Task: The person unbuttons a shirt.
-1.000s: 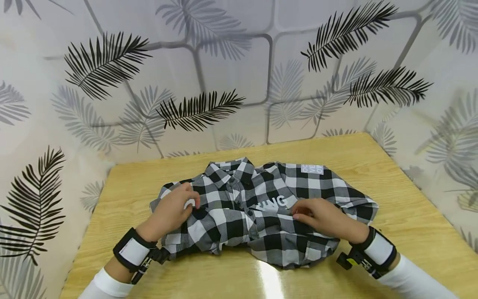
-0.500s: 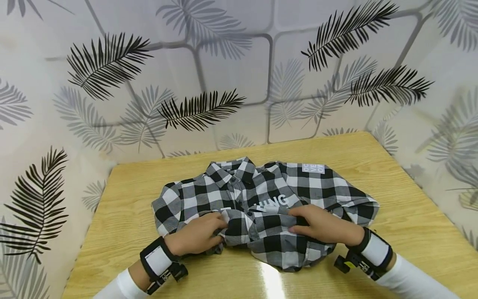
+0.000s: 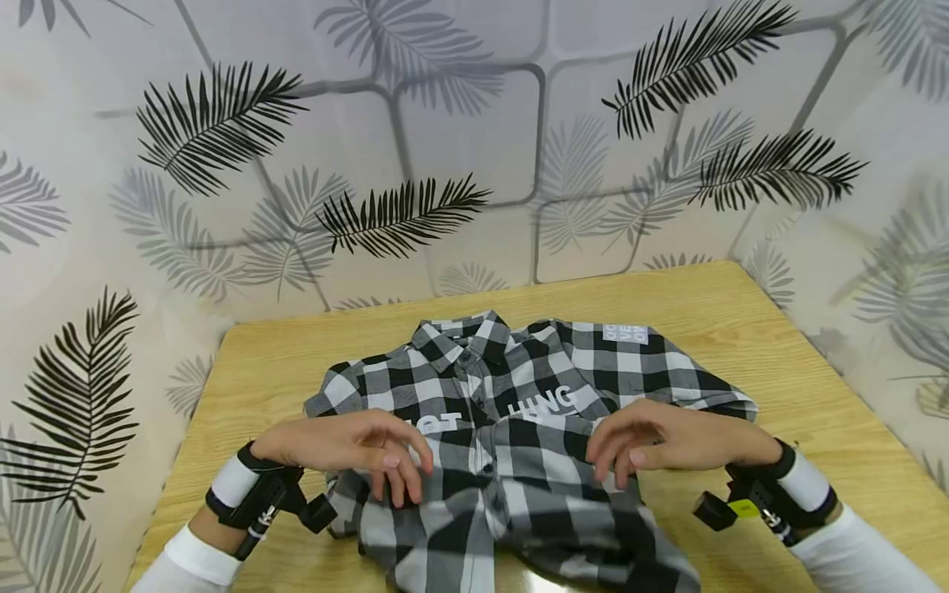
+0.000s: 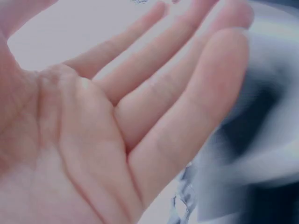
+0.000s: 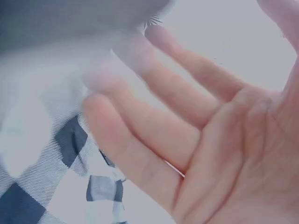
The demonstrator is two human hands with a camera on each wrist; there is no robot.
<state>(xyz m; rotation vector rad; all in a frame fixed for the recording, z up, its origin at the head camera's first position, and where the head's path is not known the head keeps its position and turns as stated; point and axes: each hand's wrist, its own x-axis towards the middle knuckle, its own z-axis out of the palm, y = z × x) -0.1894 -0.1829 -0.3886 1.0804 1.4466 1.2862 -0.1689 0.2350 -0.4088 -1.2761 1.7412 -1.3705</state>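
Note:
A black, white and grey checked shirt (image 3: 534,445) lies front up on the table, its collar (image 3: 463,342) toward the wall. White lettering runs across the chest, and a white patch (image 3: 625,333) marks the sleeve on the right. The shirt's lower part hangs toward me and is blurred. Over its left side my left hand (image 3: 352,445) hovers with fingers loosely bent. My right hand (image 3: 667,436) is over the other side in a similar pose. Both wrist views show fairly straight fingers (image 4: 163,135) and no cloth gripped, with blurred checked fabric beside them.
The light wooden table (image 3: 259,371) extends around the shirt. Behind it rises a wall (image 3: 474,140) covered with leaf-patterned sheeting, which also closes in on both sides. Each wrist wears a black strap with a small camera (image 3: 319,512).
My left hand went from the shirt's left side to its bunched front fold, then back left. The bunched lower part has been spread toward me, and both hands have let go of the cloth.

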